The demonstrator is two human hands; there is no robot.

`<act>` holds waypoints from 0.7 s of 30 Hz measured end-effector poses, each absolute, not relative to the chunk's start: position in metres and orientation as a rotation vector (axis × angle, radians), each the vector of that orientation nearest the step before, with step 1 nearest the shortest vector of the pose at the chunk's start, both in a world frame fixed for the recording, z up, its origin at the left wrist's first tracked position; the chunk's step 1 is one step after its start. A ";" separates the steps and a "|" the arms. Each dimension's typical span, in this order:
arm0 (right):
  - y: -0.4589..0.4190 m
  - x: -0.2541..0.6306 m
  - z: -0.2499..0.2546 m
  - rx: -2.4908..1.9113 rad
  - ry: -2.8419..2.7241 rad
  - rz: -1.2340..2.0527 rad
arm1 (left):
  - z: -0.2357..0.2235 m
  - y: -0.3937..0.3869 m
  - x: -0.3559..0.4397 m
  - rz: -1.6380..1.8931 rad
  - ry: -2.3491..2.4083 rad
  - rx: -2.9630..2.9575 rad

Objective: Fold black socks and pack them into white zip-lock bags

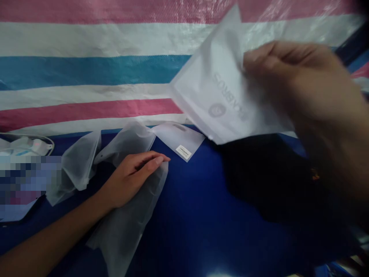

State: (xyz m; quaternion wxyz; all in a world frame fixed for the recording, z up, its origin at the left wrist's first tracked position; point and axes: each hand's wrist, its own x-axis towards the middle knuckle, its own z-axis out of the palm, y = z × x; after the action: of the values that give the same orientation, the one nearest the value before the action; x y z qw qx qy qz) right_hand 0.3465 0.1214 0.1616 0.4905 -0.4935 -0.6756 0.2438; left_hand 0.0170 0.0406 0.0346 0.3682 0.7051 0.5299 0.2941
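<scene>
My right hand [291, 73], blurred by motion, pinches a white plastic bag [213, 84] by its side and holds it up off the table. Grey lettering and a round mark are printed on that bag. Lower down on the left, my left hand [135, 173] is closed with thumb against fingers on the top edge of a frosted translucent bag [129, 227]. This second bag lies on the blue tabletop, its lower end spreading toward me. Whether either bag has anything inside, I cannot tell.
Behind my left hand lie more frosted bags [80, 157] and a flat one with a white label [183, 151]. A black cloth-like item [259, 181] rests on the blue table [196, 215] at right. Striped sheeting [86, 69] rises behind. A partly pixelated device [25, 188] sits at left.
</scene>
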 end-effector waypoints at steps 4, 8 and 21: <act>0.132 0.337 0.180 -1.091 -1.762 0.246 | 0.035 0.043 0.017 0.727 1.329 1.831; 0.133 0.322 0.162 -1.047 -1.874 -0.052 | 0.035 0.045 0.018 0.718 1.309 1.828; 0.155 0.269 0.051 -1.024 -2.550 0.141 | 0.033 0.044 0.023 0.676 1.211 1.946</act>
State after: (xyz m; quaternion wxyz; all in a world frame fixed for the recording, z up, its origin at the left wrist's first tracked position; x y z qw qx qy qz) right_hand 0.2688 0.1548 0.0508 0.1939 -0.3651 -0.9092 0.0504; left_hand 0.0231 0.0444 0.0328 0.3670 0.7574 0.4715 0.2632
